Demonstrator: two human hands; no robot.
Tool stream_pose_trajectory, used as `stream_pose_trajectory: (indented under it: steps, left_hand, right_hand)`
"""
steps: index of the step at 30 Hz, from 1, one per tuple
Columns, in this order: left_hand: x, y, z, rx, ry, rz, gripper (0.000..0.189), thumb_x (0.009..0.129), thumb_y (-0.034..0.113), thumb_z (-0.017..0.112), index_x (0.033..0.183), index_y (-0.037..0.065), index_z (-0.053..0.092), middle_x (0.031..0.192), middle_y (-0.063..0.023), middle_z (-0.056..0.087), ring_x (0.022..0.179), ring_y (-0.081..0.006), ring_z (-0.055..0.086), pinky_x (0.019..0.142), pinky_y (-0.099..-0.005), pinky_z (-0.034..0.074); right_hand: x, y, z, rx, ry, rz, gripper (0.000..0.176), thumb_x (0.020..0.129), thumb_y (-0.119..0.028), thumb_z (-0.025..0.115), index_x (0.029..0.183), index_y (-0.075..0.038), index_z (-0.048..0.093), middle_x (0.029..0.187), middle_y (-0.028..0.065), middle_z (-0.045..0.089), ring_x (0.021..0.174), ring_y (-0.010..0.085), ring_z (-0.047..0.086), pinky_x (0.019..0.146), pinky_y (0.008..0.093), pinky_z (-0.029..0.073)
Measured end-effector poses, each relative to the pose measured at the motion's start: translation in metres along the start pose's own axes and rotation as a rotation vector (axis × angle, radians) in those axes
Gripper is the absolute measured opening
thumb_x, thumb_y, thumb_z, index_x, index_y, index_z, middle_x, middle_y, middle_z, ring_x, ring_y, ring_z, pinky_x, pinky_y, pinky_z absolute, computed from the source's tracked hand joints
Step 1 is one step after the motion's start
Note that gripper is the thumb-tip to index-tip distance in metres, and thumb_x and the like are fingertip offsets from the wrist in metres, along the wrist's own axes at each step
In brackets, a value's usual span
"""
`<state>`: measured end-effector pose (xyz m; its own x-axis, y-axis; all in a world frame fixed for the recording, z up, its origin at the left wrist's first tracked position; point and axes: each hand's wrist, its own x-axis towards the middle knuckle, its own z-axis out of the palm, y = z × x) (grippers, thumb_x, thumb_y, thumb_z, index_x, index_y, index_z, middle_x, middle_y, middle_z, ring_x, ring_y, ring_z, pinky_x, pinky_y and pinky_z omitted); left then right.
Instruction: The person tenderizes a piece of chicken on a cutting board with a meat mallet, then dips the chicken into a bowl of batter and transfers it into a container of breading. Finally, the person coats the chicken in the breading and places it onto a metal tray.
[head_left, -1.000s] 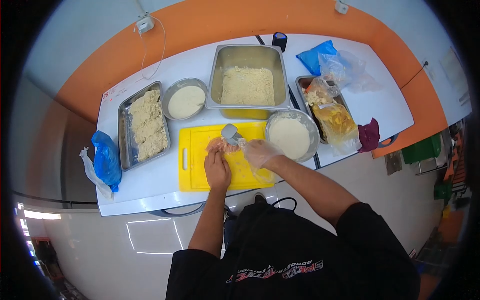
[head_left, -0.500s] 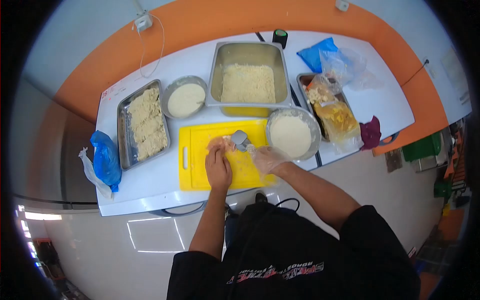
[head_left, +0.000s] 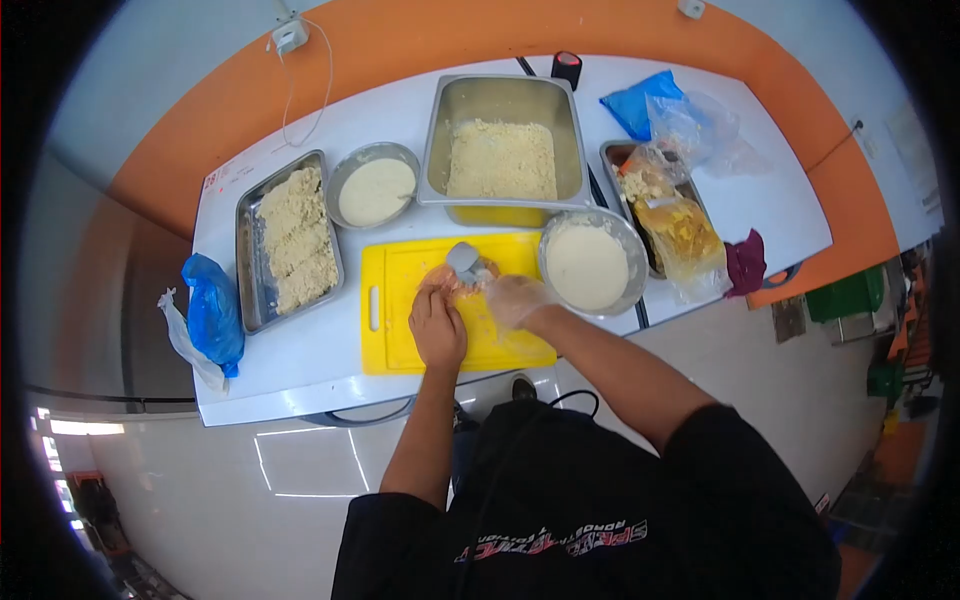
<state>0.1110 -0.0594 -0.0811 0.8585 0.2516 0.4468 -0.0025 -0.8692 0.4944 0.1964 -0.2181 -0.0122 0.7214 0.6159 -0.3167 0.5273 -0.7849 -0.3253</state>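
Piece of raw meat (head_left: 445, 281): pale pink, lies flat on the far half of the yellow cutting board (head_left: 398, 335), near the board's middle.
Left hand (head_left: 437, 326): bare, uncurled, fingertips pressing the near edge of the meat. This looks like a pin to keep the piece from sliding; it grips nothing.
Right hand (head_left: 512, 300): in a clear glove, closed round the handle of a mallet (head_left: 462, 258). The grey head sits on or just above the far side of the meat; contact cannot be told. The glove probably keeps the tool hand clean, while the bare hand takes the meat.
Board sits at the tabletop (head_left: 300, 365) edge nearest the person, with the containers ranged behind it in easy reach:
- 1 large bowl (head_left: 543, 255) of white powder or batter, just right of the board, touching its corner.
- 1 deep steel pan (head_left: 500, 95) of pale crumbs, behind the board.
- 1 smaller bowl (head_left: 334, 185) of white mix, to the pan's left.
- 1 flat tray (head_left: 241, 260) of crumbed pieces at far left.
A blue bag (head_left: 212, 312) lies at the left edge.
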Motion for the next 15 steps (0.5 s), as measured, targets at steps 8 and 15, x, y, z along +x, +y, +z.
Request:
stream_pose_trajectory:
  steps: [8,15]
  left_hand:
    - [0.008,-0.002,-0.004,-0.059,0.000,-0.003,0.024,0.091,0.006,0.061,0.113,0.001,0.067,0.125,-0.0179,0.064,0.118,-0.0385,0.059,0.099,-0.0486,0.045]
    - [0.013,-0.001,-0.008,-0.143,0.013,-0.032,0.020,0.089,0.003,0.060,0.107,-0.001,0.069,0.114,-0.0210,0.068,0.108,-0.0411,0.063,0.093,-0.0498,0.049]
  right_hand:
    - [0.004,-0.003,0.004,-0.129,0.163,-0.080,0.062,0.080,-0.023,0.079,0.131,0.004,0.056,0.118,0.0272,0.070,0.108,0.0420,0.071,0.092,0.0496,0.058]
    - [-0.007,-0.004,-0.040,-0.225,0.007,-0.096,0.056,0.086,-0.022,0.069,0.133,0.003,0.052,0.110,0.0255,0.072,0.100,0.0411,0.072,0.090,0.0487,0.058]
